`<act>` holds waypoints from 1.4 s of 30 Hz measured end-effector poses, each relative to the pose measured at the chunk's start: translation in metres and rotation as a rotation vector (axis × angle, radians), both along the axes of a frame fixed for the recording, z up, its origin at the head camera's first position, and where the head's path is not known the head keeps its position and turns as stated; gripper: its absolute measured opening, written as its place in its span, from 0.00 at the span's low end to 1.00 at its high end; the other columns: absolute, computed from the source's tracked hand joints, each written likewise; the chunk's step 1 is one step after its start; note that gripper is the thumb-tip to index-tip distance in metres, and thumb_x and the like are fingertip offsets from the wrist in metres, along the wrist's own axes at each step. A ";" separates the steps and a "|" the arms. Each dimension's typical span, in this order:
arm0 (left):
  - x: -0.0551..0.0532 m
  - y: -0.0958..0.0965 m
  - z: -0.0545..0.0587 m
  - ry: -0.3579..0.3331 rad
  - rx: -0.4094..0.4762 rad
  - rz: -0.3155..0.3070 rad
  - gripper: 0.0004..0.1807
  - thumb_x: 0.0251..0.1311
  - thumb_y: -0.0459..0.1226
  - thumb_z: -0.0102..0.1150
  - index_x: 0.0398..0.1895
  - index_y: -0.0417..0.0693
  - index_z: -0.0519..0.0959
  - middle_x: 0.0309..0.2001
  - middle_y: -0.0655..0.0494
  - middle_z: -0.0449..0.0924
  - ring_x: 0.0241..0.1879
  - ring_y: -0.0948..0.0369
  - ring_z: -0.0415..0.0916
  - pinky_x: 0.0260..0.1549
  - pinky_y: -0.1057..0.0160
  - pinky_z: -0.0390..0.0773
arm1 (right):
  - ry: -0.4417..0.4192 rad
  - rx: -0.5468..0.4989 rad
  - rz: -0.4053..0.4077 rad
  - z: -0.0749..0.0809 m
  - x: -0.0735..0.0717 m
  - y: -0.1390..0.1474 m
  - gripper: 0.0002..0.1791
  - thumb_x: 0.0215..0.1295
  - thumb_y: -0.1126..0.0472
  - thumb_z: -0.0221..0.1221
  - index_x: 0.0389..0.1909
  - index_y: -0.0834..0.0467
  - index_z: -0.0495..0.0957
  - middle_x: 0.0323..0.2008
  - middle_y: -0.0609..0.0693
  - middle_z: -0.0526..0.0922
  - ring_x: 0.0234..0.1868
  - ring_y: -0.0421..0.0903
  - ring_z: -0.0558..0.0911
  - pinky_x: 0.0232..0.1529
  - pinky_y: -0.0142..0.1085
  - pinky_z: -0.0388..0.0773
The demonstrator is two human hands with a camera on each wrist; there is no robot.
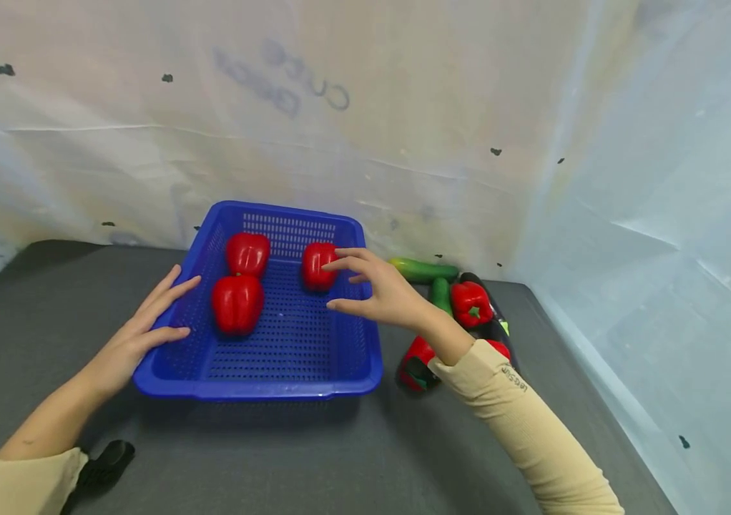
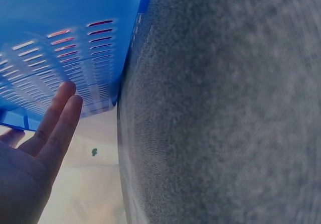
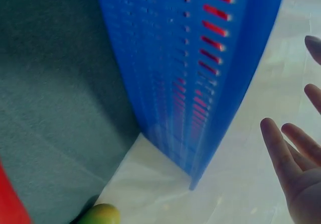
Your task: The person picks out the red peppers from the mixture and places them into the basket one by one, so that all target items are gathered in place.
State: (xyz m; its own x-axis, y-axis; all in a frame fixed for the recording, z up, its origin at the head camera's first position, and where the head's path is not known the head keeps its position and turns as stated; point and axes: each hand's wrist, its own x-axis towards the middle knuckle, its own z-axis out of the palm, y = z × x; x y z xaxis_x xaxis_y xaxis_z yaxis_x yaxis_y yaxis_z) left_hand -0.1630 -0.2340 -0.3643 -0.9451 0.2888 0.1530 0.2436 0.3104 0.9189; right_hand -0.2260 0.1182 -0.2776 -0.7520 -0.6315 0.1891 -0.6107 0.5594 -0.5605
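A blue slotted plastic basket [image 1: 288, 390] stands on the dark grey table in the head view. Inside it, a red bell pepper [image 1: 247, 254] and a second bell pepper [image 1: 237, 305] are on the left, and a third bell pepper [image 1: 318, 267] is at the back right. My left hand [image 1: 140, 340] rests with spread fingers at the basket's left rim; the left wrist view shows its fingers [image 2: 60, 118] straight along the slotted side. Above the right rim hangs my right hand [image 1: 381, 290], fingers extended and thumb apart, overlapping the third pepper in the head view, with nothing held.
Right of the basket lie a green cucumber [image 1: 426, 270], a red bell pepper [image 1: 471, 304], another red pepper [image 1: 413, 365] and dark long vegetables, partly hidden by my right forearm. A black object [image 1: 114, 458] lies beside the left sleeve. Pale sheeting [image 1: 404, 129] rises behind the table.
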 end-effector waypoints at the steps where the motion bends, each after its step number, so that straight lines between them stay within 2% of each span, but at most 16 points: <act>1: 0.000 0.000 0.000 0.001 -0.002 0.000 0.34 0.70 0.38 0.41 0.77 0.61 0.47 0.77 0.62 0.21 0.73 0.40 0.17 0.52 0.18 0.39 | -0.004 -0.009 -0.009 -0.001 0.000 0.003 0.27 0.58 0.56 0.67 0.60 0.54 0.74 0.69 0.52 0.64 0.55 0.51 0.80 0.58 0.43 0.76; 7: -0.001 0.000 -0.002 0.022 0.000 -0.003 0.33 0.70 0.38 0.41 0.77 0.61 0.48 0.77 0.63 0.21 0.73 0.41 0.16 0.52 0.18 0.36 | 0.015 -0.076 -0.021 -0.007 0.000 0.019 0.27 0.58 0.58 0.67 0.59 0.55 0.75 0.68 0.54 0.65 0.57 0.54 0.79 0.57 0.46 0.76; 16: -0.001 0.000 -0.001 0.008 -0.009 -0.002 0.33 0.70 0.38 0.39 0.77 0.62 0.46 0.77 0.60 0.20 0.72 0.37 0.17 0.50 0.17 0.40 | 0.050 -0.111 -0.035 -0.018 0.002 0.039 0.28 0.57 0.61 0.67 0.60 0.57 0.74 0.66 0.57 0.68 0.66 0.50 0.68 0.56 0.47 0.77; 21: -0.001 0.001 -0.001 0.005 -0.006 -0.007 0.34 0.70 0.38 0.40 0.77 0.63 0.46 0.77 0.61 0.20 0.72 0.36 0.17 0.50 0.17 0.40 | 0.053 -0.124 -0.035 -0.025 0.006 0.049 0.28 0.57 0.61 0.67 0.60 0.59 0.74 0.65 0.59 0.68 0.66 0.51 0.69 0.55 0.49 0.77; 25: -0.002 0.002 -0.002 0.010 0.001 -0.010 0.33 0.70 0.38 0.40 0.77 0.62 0.47 0.77 0.63 0.21 0.72 0.37 0.17 0.50 0.17 0.38 | 0.049 -0.130 -0.054 -0.029 0.010 0.056 0.27 0.58 0.60 0.66 0.60 0.60 0.74 0.66 0.56 0.68 0.66 0.51 0.68 0.56 0.49 0.77; 30: -0.002 0.001 -0.002 0.011 -0.002 -0.008 0.33 0.70 0.39 0.40 0.77 0.63 0.47 0.77 0.65 0.21 0.72 0.37 0.17 0.50 0.17 0.39 | 0.036 -0.123 -0.081 -0.034 0.015 0.064 0.27 0.59 0.60 0.66 0.60 0.60 0.73 0.68 0.55 0.66 0.67 0.52 0.68 0.56 0.47 0.77; 42: -0.002 0.002 -0.002 0.020 0.001 -0.007 0.34 0.70 0.38 0.41 0.77 0.62 0.47 0.77 0.61 0.21 0.72 0.39 0.16 0.51 0.18 0.33 | 0.047 -0.100 -0.121 -0.050 0.028 0.085 0.26 0.59 0.60 0.65 0.60 0.56 0.74 0.67 0.56 0.66 0.59 0.54 0.76 0.55 0.49 0.77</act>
